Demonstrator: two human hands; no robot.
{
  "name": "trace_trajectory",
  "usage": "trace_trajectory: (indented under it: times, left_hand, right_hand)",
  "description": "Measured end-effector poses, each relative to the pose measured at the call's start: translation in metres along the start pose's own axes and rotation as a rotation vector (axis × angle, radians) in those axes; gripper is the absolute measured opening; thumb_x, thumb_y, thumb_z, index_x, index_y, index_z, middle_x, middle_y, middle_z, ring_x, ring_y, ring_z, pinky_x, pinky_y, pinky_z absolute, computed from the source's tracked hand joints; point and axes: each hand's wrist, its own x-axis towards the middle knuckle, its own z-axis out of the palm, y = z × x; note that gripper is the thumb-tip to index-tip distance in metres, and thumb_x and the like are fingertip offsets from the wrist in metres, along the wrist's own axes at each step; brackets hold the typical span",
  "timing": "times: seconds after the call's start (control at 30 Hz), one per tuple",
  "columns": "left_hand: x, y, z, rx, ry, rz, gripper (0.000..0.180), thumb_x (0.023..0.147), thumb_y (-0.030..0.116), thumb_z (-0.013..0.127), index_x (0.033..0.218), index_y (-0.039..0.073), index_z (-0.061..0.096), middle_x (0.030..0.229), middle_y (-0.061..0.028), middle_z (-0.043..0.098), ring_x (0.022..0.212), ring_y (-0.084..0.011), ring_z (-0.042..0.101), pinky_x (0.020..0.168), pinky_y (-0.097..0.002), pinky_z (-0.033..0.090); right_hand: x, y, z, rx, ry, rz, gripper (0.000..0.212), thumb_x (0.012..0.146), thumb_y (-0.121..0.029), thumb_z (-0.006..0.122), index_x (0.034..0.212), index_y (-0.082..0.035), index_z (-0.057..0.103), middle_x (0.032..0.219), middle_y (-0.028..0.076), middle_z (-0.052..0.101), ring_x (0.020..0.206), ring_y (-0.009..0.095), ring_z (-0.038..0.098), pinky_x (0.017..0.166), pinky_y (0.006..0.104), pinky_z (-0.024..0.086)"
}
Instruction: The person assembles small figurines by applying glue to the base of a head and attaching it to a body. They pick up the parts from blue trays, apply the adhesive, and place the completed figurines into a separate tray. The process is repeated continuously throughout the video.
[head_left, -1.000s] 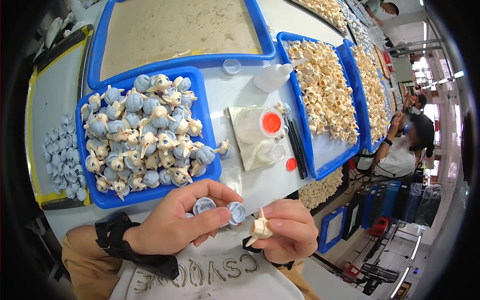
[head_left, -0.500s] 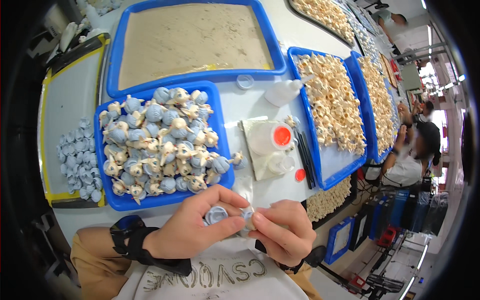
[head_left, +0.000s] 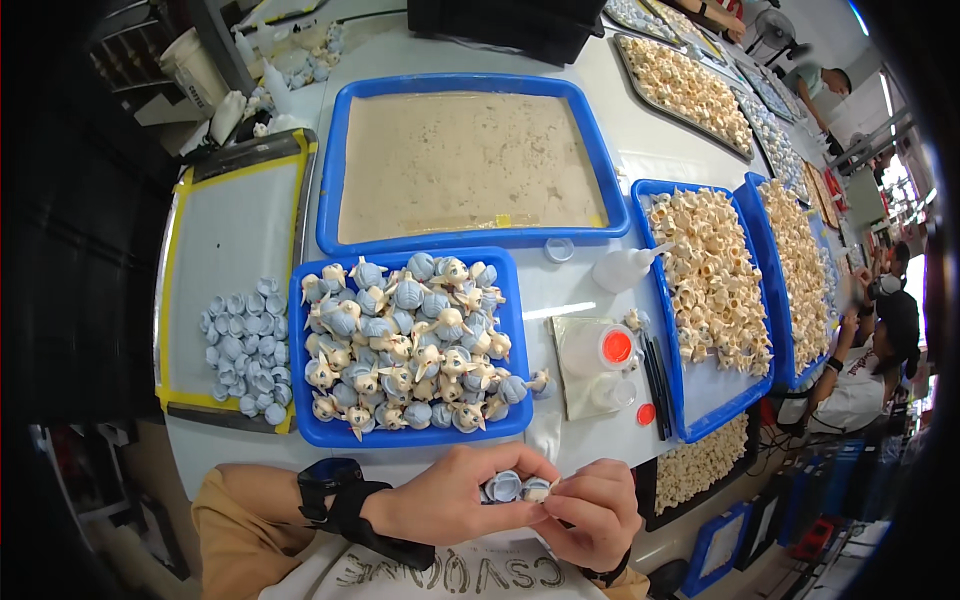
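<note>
My left hand (head_left: 440,505) is closed around a hollow blue-grey hair piece (head_left: 505,487), its round opening facing up in the curl of the fingers. Between the fingertips of both hands is a small doll head part (head_left: 537,490), blue-grey and cream; the fingers hide much of it. My right hand (head_left: 598,512) pinches that part from the right side. Just beyond my hands stands a blue tray (head_left: 420,440) heaped with doll heads (head_left: 400,345) with blue-grey hair and cream pointed ears.
Loose hair pieces (head_left: 245,345) lie on a yellow-taped screen frame (head_left: 230,225). A larger blue tray (head_left: 470,240) has a tan sheet inside. Right are a squeeze bottle (head_left: 620,270), a jar with red contents (head_left: 600,347), dark thin tools (head_left: 655,385) and trays of cream parts (head_left: 705,270). Another person (head_left: 850,370) works far right.
The whole view has shifted, so the table and my hands sit lower and farther right in it. My hands stay together, still holding the hair piece and the small head part.
</note>
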Motion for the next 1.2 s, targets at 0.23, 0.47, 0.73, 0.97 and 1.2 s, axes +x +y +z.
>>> trace_trajectory:
  times: [0.23, 0.47, 0.73, 0.97, 1.2]
  left_hand:
    - [-0.044, 0.02, -0.04, 0.294, 0.377, 0.063, 0.025, 0.084, 0.013, 0.057, 0.106, 0.001, 0.054, 0.096, -0.0085, 0.063, 0.087, -0.0153, 0.059, 0.077, -0.0274, 0.046]
    - [-0.051, 0.021, -0.073, 0.991, 0.813, 0.203, 0.03, 0.082, 0.002, 0.052, 0.111, -0.005, 0.052, 0.107, -0.0184, 0.059, 0.1, -0.0303, 0.058, 0.085, -0.0322, 0.043]
    - [-0.058, 0.045, -0.039, -0.053, 0.12, -0.251, 0.02, 0.091, 0.014, 0.043, 0.099, -0.002, 0.053, 0.072, -0.0056, 0.054, 0.059, -0.0083, 0.048, 0.044, -0.0187, 0.034]
    - [-0.007, 0.004, -0.012, -1.055, -0.121, -0.619, 0.034, 0.093, 0.023, 0.036, 0.12, 0.001, 0.037, 0.083, -0.0126, 0.051, 0.056, -0.0119, 0.045, 0.039, -0.0205, 0.033]
    - [0.023, -0.001, 0.005, -0.541, -0.285, -0.496, 0.032, 0.094, 0.026, 0.039, 0.111, 0.0, 0.05, 0.064, -0.0044, 0.053, 0.047, -0.006, 0.041, 0.04, -0.0185, 0.032]
  right_hand:
    - [-0.049, 0.046, -0.105, -0.331, 0.373, 0.512, 0.028, 0.083, -0.014, 0.057, 0.105, 0.004, 0.054, 0.094, 0.012, 0.056, 0.086, 0.022, 0.052, 0.079, 0.0336, 0.041]
    - [-0.046, 0.129, -0.171, -0.596, 0.105, 0.739, 0.046, 0.081, -0.008, 0.055, 0.126, -0.007, 0.045, 0.121, 0.013, 0.044, 0.098, 0.024, 0.049, 0.083, 0.0307, 0.039]
    - [-0.027, 0.179, -0.169, -0.668, -0.084, 0.694, 0.047, 0.073, 0.002, 0.06, 0.117, -0.004, 0.045, 0.097, 0.015, 0.055, 0.086, 0.026, 0.055, 0.071, 0.0325, 0.045]
    - [-0.03, 0.171, -0.163, -0.68, -0.007, 0.632, 0.033, 0.073, -0.003, 0.064, 0.104, -0.003, 0.053, 0.075, 0.014, 0.057, 0.066, 0.024, 0.056, 0.061, 0.0323, 0.045]
    - [-0.033, 0.164, -0.159, -0.728, 0.054, 0.544, 0.015, 0.074, -0.005, 0.063, 0.089, -0.002, 0.06, 0.08, 0.012, 0.059, 0.069, 0.024, 0.057, 0.063, 0.0311, 0.045]
